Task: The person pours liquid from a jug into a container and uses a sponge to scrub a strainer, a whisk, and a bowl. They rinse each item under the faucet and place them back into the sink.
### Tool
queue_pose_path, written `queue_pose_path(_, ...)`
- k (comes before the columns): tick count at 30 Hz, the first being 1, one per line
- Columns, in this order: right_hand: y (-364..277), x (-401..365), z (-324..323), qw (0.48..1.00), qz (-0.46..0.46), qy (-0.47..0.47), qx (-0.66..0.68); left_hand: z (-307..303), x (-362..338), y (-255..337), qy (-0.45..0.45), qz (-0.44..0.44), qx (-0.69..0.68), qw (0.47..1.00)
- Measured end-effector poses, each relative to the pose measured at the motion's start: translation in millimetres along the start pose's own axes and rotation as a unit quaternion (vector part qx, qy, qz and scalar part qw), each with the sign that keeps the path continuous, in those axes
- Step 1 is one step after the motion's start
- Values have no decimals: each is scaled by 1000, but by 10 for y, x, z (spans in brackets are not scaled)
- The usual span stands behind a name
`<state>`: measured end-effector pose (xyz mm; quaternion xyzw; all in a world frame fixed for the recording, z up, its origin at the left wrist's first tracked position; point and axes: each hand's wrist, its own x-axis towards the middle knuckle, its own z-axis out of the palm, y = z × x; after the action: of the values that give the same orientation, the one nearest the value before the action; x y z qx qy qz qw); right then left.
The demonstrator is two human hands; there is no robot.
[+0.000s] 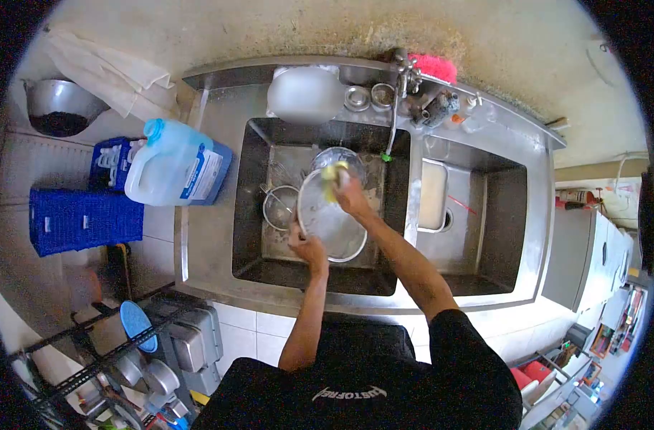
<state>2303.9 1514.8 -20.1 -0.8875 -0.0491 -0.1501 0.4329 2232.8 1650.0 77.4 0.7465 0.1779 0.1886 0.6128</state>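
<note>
Over the left basin of a steel double sink (212,236), my left hand (309,249) grips the near rim of a large round metal strainer bowl (334,222). My right hand (352,195) presses a yellow sponge (332,178) against the bowl's far rim. A smaller wire sieve (278,206) lies in the basin to the left of the bowl. A glass bowl (337,158) sits behind it, under the faucet (397,107).
A clear jug with a blue cap (173,166) lies on the sink's left ledge beside blue crates (83,218). A white lidded container (305,93) and a pink brush (433,67) sit on the back ledge. A wire rack with pans (133,358) stands lower left.
</note>
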Motion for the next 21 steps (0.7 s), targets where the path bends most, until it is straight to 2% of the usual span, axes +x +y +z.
queue_pose_path(1, -141, 90, 152, 999, -24, 26, 18, 20, 12, 22, -26, 21, 36, 999)
queue_pose_path(2, -268, 209, 215, 997, -51, 54, 34, 20, 9, -392, 48, -40, 92, 994)
queue_pose_path(3, -304, 305, 134, 996, -50, 62, 33, 13, 103, -269, 42, -35, 90, 994)
queue_pose_path(4, -327, 397, 33, 993, -57, -1, -99, -30, 209, -147, 3, -40, 46, 998)
queue_pose_path(5, -350, 453, -55, 970, -62, -67, -227, -91, 298, -52, -34, -48, 4, 998)
queue_pose_path(6, -343, 480, -91, 925, -69, -132, -349, -148, 377, -49, -66, -12, 74, 995)
queue_pose_path(7, -351, 488, -118, 926, -71, -129, -347, -146, 429, -46, -64, -7, 75, 995)
queue_pose_path(8, -348, 439, -161, 946, 117, -125, -276, -114, 457, -22, -54, 48, 82, 994)
queue_pose_path(9, -325, 357, -227, 926, 301, -116, -195, -74, 465, 11, -51, 75, 82, 992)
queue_pose_path(10, -46, 41, -41, 930, 233, -154, -241, -33, 475, 42, -48, 102, 83, 990)
queue_pose_path(11, 350, -388, 327, 925, 163, -190, -286, 5, 458, 92, -50, 33, 59, 996)
queue_pose_path(12, 533, -834, 709, 942, 130, -120, -286, 39, 411, 43, -52, -4, 46, 998)
queue_pose_path(13, 543, -908, 839, 947, 114, -85, -287, 74, 364, -4, -53, -42, 33, 997)
queue_pose_path(14, 548, -979, 965, 952, 97, -50, -287, 125, 308, -215, -55, 12, 21, 998)
queue_pose_path(16, 279, -590, 814, 953, 211, -69, -209, 125, 200, -127, -85, 53, 40, 994)
queue_pose_path(17, -131, -188, 302, 953, 263, -42, -142, 145, 173, -70, -98, 35, 70, 992)
queue_pose_path(19, -310, 104, 175, 986, 136, 42, -84, 173, 169, -115, -110, 4, 120, 987)
queue_pose_path(20, -469, 82, 245, 991, 121, 55, -13, 183, 193, -230, -109, -8, 138, 984)
queue_pose_path(21, -626, 5, 268, 991, 105, 68, 55, 211, 292, -295, -94, -104, -15, 990)
